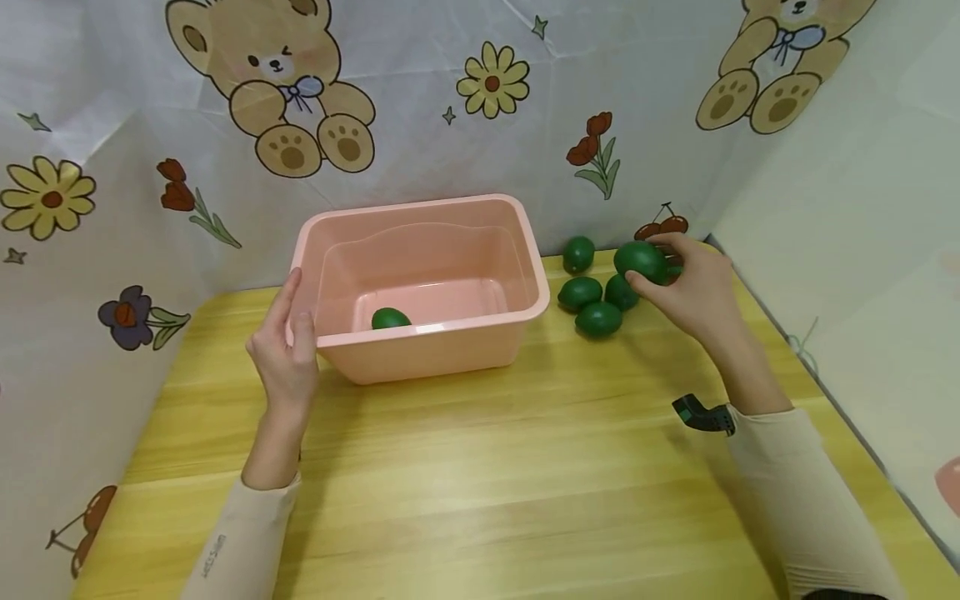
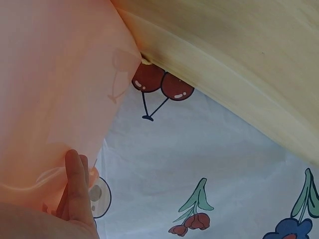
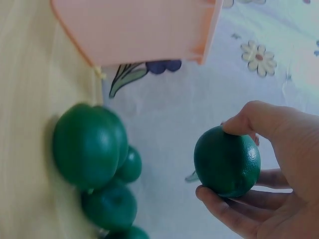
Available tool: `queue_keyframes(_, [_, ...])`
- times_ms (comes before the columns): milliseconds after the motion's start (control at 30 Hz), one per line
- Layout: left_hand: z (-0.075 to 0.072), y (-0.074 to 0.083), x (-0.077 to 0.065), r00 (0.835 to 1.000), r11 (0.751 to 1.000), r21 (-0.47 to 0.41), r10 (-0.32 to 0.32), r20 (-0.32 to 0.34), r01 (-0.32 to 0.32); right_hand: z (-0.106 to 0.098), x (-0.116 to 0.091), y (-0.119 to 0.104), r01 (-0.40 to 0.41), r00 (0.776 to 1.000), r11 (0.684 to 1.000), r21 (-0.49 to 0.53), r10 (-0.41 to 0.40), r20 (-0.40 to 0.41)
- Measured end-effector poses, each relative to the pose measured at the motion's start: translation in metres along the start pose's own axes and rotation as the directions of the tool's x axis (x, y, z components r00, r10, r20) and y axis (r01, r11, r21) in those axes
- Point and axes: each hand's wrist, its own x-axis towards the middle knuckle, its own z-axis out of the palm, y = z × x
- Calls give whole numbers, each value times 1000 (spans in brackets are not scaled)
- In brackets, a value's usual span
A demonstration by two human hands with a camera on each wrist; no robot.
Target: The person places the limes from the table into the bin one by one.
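My right hand (image 1: 693,287) pinches a dark green lime (image 1: 640,262) between thumb and fingers, raised above the others at the right. In the right wrist view that lime (image 3: 227,162) is clear of the table. Below it several limes lie close together, among them a front one (image 1: 598,320) and a back one (image 1: 578,254). My left hand (image 1: 285,358) grips the left rim of a pink plastic tub (image 1: 427,354), fingers along the outer wall in the left wrist view. Inside the tub rests one lime (image 1: 391,317), partly hidden by the front wall.
The tub stands towards the back of a yellow wood-grain table (image 1: 480,467). Behind it hangs a white cloth (image 1: 420,158) printed with bears and flowers. A pale wall (image 1: 862,250) runs along the table's right edge. A black strap (image 1: 703,414) sits at my right wrist.
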Motion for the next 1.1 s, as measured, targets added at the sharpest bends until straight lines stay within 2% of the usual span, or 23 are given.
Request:
queue_keyframes(333, [-1, 1, 3, 1000, 999, -37, -9, -19, 8, 11, 25, -58, 36, 999, 997, 61, -38, 22])
queue_keyframes(600, [2, -2, 3, 1000, 999, -36, 6, -25, -7, 29, 48, -90, 68, 997, 990, 127, -73, 36])
queue_keyframes(800, [0, -2, 4, 999, 1000, 4, 28, -41, -28, 42, 68, -102, 99, 995, 987, 126, -101, 15])
queue_keyframes(1100, [3, -4, 1, 999, 1000, -6, 16, -44, -17, 60, 78, -117, 120, 992, 979, 165, -126, 25])
